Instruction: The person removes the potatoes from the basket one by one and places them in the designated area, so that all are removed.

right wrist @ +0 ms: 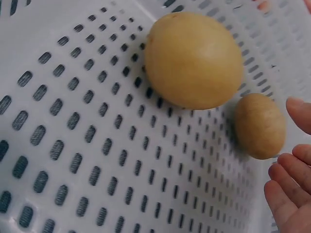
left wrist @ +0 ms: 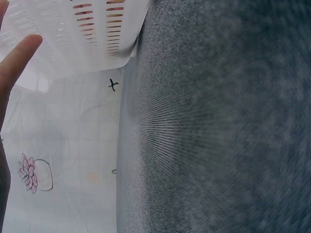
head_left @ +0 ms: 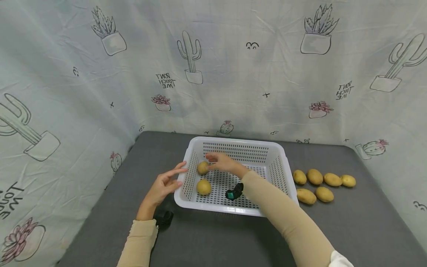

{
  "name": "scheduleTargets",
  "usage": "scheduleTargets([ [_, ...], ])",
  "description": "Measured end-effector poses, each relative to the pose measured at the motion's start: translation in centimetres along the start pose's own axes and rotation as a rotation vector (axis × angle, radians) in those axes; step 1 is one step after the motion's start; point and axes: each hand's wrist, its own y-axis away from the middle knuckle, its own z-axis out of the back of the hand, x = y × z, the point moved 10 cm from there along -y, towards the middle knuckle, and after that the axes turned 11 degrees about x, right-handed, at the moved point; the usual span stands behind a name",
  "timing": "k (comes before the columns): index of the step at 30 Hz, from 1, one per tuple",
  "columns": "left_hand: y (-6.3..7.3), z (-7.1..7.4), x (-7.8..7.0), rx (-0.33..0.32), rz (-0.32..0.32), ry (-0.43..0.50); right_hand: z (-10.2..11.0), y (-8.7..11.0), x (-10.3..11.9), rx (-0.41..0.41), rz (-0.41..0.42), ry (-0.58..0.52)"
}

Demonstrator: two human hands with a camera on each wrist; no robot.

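A white perforated plastic basket (head_left: 233, 210) stands on a grey table with two potatoes inside, near its left wall. My right hand (head_left: 224, 163) reaches into it, fingers spread and holding nothing. Its fingertips are right beside the farther potato (head_left: 202, 168); the right wrist view also shows that potato (right wrist: 260, 126) close to the thumb and fingers. The nearer potato (head_left: 204, 187) lies on the basket floor, looking larger in the right wrist view. At the basket's left rim, my left hand (head_left: 162, 187) rests its extended fingers against the outside. One straight finger (left wrist: 22, 58) shows in the left wrist view.
Several potatoes (head_left: 315, 177) lie in two rows on the grey table (head_left: 213, 241), just right of the basket. A pale curtain (head_left: 233, 74) printed with cacti hangs behind the table and along its sides. Each wrist wears a small black camera (head_left: 234, 191).
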Motion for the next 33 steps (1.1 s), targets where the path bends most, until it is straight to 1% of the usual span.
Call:
scheduleTargets([
  [10, -0.1, 0.0, 0.1, -0.003, 0.013, -0.018, -0.8, -0.9, -0.8, 0.025, -0.032, 0.101],
  [14, -0.2, 0.0, 0.0, -0.007, 0.015, -0.019, -1.0, -1.5, -0.7, 0.019, -0.008, 0.131],
  [18, -0.2, -0.1, 0.0, -0.002, 0.005, -0.026, -1.3, -1.7, -0.4, 0.006, 0.028, 0.156],
  [23, -0.1, -0.2, 0.1, 0.006, -0.001, -0.015, -1.6, -1.9, -0.2, -0.007, 0.044, 0.214],
  [28, 0.0, -0.2, 0.1, 0.004, -0.002, -0.009, -1.8, -2.0, -0.1, -0.002, 0.043, 0.23],
  [33, 0.0, -0.1, 0.0, -0.001, -0.006, -0.018, -1.5, -2.0, 0.0, 0.004, 0.045, 0.212],
])
